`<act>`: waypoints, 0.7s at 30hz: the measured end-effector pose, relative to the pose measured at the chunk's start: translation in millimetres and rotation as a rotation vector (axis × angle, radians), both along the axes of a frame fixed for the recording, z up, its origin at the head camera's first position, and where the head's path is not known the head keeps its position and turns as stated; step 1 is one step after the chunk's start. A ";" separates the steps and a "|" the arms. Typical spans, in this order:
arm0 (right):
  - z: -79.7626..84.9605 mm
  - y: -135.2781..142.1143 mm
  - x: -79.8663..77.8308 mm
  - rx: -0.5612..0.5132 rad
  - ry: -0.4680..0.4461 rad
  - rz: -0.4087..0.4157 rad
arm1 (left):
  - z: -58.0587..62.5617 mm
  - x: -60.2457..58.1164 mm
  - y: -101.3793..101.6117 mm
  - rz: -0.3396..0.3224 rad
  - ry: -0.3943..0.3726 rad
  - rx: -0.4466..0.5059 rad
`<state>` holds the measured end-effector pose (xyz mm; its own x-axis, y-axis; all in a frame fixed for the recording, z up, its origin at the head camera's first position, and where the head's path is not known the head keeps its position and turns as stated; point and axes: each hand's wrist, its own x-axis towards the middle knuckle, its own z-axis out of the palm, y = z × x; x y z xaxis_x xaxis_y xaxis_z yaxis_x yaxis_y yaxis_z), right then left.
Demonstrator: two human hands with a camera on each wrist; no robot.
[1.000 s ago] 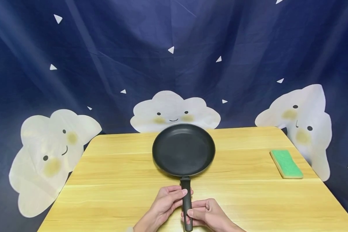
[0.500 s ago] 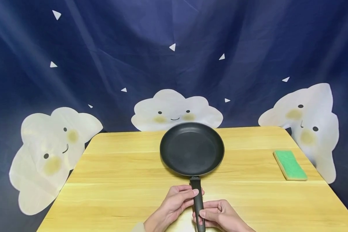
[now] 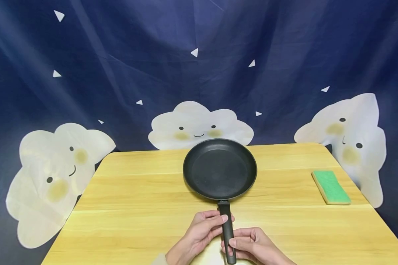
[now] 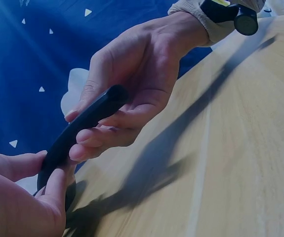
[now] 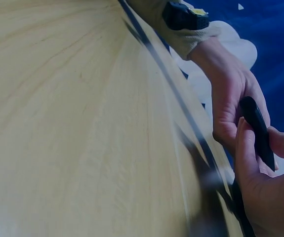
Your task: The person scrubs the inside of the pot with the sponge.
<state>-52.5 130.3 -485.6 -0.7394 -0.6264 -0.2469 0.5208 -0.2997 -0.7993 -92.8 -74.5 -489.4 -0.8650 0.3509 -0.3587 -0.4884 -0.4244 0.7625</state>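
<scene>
A black frying pan (image 3: 220,170) faces up in the middle of the head view, its handle pointing toward me. My left hand (image 3: 201,233) pinches the handle near the pan, thumb on top and fingers underneath. Closer to the handle's end, my right hand (image 3: 253,244) grips it between thumb and fingers. In the left wrist view the handle (image 4: 82,123) is raised above the tabletop, with the left hand (image 4: 20,197) at lower left and the right hand (image 4: 137,79) beyond. The right wrist view shows the handle's end (image 5: 256,131) between the right hand's thumb and fingers.
A green and beige sponge (image 3: 331,187) lies on the right side of the wooden table (image 3: 126,206). Behind the table hangs a dark blue curtain (image 3: 152,55) with white clouds and triangles. Dark wrist devices (image 4: 230,15) sit at the sleeves.
Across the head view, the pan and both hands have shifted a little to the right since a second ago. Both hands keep their hold on the handle. The view itself has shifted slightly.
</scene>
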 end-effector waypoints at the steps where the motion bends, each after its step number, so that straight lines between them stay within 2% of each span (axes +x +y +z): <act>1: 0.2 0.4 0.1 0.004 0.002 0.001 | 0.0 0.1 -0.1 0.000 0.002 0.003; 7: -0.3 4.4 2.1 0.035 0.013 0.015 | 1.5 0.6 -1.1 -0.010 0.006 0.009; 11: -3.3 17.5 3.3 0.057 0.020 0.024 | 1.0 1.3 0.3 -0.016 0.003 0.023; 17: -5.5 44.9 -3.2 0.171 0.036 -0.077 | -3.8 4.9 3.3 -0.017 -0.018 0.046; 21: -3.0 61.5 -10.4 0.259 0.145 -0.144 | -8.9 8.1 6.6 -0.023 -0.028 0.055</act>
